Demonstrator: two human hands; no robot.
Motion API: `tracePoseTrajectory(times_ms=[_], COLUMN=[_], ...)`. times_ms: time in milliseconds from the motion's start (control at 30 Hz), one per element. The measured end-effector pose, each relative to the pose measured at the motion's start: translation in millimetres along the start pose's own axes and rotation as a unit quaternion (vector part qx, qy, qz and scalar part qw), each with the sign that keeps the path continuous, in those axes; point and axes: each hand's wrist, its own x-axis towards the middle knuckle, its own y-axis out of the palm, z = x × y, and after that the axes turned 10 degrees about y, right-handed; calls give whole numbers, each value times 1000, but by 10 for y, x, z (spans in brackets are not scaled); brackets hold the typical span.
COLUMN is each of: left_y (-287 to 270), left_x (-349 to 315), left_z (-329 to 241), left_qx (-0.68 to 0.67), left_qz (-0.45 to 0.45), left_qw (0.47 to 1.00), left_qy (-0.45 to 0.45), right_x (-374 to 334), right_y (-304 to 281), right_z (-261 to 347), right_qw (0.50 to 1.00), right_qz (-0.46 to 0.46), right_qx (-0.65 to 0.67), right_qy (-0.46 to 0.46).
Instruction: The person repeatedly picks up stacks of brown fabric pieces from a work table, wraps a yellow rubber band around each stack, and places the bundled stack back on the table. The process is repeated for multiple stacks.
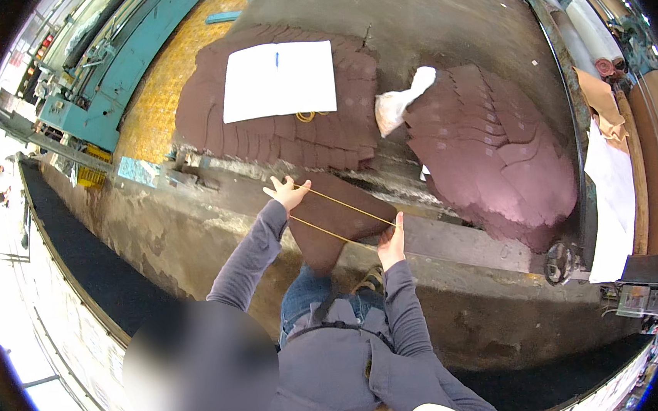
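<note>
A yellow rubber band [342, 204] is stretched wide between my two hands. My left hand [289, 195] has it hooked, with some fingers spread apart. At the other end, my right hand [392, 245] grips the loop. Beneath the band lies a dark brown cut piece [332, 197], perhaps the top of a stack, reaching over the near edge of the work surface. Whether it is fabric or leather I cannot tell. Just beyond it spreads a large heap of overlapping brown pieces [285, 143].
An open white notebook [278, 93] with a blue pen [277, 60] lies on the heap, more yellow bands [306, 117] beside it. Right of it are a white plastic bag [402, 105] and a second brown pile [494, 146]. Rolls [589, 26] stand far right; a teal machine [96, 100] stands left.
</note>
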Motion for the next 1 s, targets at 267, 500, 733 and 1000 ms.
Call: tracePoseTrajectory(times_ms=[267, 500, 733, 1000], left_y=[172, 154, 20, 7], left_x=[1352, 1385, 1343, 1257], left_z=[588, 518, 374, 381], left_qx=[-328, -317, -372, -413], left_qz=[251, 402, 434, 423], left_qw=[903, 845, 799, 781], left_qy=[-115, -154, -187, -202], right_x=[290, 101, 262, 401], right_y=[101, 254, 199, 225], right_z=[-163, -163, -70, -110], right_qw=[994, 978, 996, 996], right_qz=[-94, -202, -88, -77], right_qx=[47, 31, 9, 28], right_qy=[-38, -38, -30, -45])
